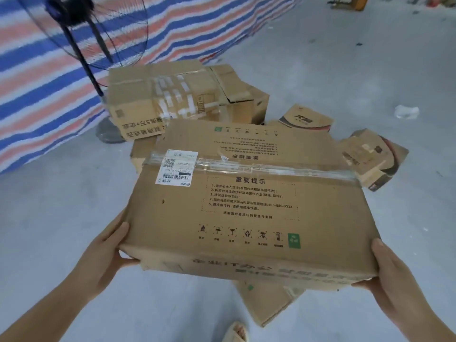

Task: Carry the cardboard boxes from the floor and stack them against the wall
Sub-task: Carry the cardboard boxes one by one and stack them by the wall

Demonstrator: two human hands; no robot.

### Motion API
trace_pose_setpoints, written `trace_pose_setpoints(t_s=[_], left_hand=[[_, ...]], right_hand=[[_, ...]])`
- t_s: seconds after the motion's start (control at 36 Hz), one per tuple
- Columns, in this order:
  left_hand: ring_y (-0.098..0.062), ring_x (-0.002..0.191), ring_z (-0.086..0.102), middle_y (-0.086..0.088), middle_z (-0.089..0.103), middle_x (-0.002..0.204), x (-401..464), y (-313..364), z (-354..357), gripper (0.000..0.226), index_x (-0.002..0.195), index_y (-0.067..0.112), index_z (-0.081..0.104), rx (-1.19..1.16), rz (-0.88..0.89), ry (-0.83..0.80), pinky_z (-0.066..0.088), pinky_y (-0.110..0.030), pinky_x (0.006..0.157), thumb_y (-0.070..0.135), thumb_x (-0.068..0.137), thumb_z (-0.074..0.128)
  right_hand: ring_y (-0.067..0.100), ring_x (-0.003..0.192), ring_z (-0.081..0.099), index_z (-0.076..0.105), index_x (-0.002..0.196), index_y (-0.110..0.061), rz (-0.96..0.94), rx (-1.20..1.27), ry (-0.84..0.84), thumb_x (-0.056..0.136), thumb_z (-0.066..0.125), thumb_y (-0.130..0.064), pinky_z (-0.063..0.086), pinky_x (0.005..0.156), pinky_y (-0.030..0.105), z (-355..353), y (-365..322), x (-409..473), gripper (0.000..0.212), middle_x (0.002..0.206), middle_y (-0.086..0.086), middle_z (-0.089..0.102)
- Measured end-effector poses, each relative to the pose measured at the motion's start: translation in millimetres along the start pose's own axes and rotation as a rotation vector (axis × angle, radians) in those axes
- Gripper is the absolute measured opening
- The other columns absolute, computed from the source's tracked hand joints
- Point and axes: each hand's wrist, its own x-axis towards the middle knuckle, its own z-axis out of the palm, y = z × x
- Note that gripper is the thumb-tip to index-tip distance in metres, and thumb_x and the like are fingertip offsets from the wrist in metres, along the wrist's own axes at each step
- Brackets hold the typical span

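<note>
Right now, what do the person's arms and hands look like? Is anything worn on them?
Both forearms are bare, with no sleeves showing. The left hand and right hand have no gloves, rings, watch or wristbands visible. Nails look short and unpainted. Low in the frame, a light-coloured sandal shows on one foot.

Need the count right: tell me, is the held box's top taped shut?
Yes: clear tape runs along the top seam of the box that both hands hold.

A taped, labelled cardboard box [249, 211] is held tilted above crumpled boxes [187, 97] on the floor.
</note>
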Motion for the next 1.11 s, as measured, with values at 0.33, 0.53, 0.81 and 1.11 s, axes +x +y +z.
trace_pose_setpoints(t_s=[0.33, 0.53, 0.81, 1.11], left_hand=[[-0.018, 0.124, 0.053, 0.014, 0.057, 0.134, -181.6, -49.8, -114.3, 0.038, 0.135, 0.035, 0.051, -0.171, 0.063, 0.521, 0.054, -0.049, 0.078, 0.023, 0.101, 0.038], [-0.011, 0.12, 0.054, 0.025, 0.059, 0.126, -326.4, -102.2, -172.3, 0.035, 0.123, 0.044, 0.057, -0.237, 0.123, 0.776, 0.053, -0.049, 0.079, 0.023, 0.102, 0.038], [-0.018, 0.126, 0.051, 0.021, 0.055, 0.134, -535.4, -192.5, -207.6, 0.038, 0.132, 0.043, 0.052, -0.322, 0.147, 1.054, 0.054, -0.055, 0.082, 0.027, 0.101, 0.038], [-0.018, 0.124, 0.053, 0.021, 0.057, 0.133, -676.2, -269.0, -195.4, 0.039, 0.134, 0.044, 0.051, -0.529, 0.15, 1.37, 0.057, -0.052, 0.077, 0.027, 0.101, 0.038]], right_hand=[[0.023, 0.083, 0.062, 0.062, 0.103, -0.022, 0.046, -0.116, -0.405, 0.054, 0.067, -0.08, 0.05, 0.074, 0.05, 127.2, -6.9, -14.4, 0.076, 0.104, 0.001, 0.07], [0.022, 0.1, 0.062, 0.055, 0.131, -0.023, 0.022, -0.165, -0.558, 0.09, 0.049, -0.053, 0.054, 0.073, 0.046, 192.0, 32.3, -82.7, 0.051, 0.13, 0.0, 0.059], [0.021, 0.1, 0.056, 0.045, 0.139, -0.014, 0.035, -0.282, -0.913, 0.1, 0.039, -0.031, 0.047, 0.073, 0.039, 255.1, 68.5, -257.9, 0.043, 0.129, 0.001, 0.053], [0.006, 0.062, 0.068, 0.059, 0.092, -0.028, -0.046, -0.484, -1.244, 0.101, 0.038, -0.031, 0.052, 0.04, 0.033, 328.6, 119.4, -375.7, 0.024, 0.068, -0.018, 0.071]])
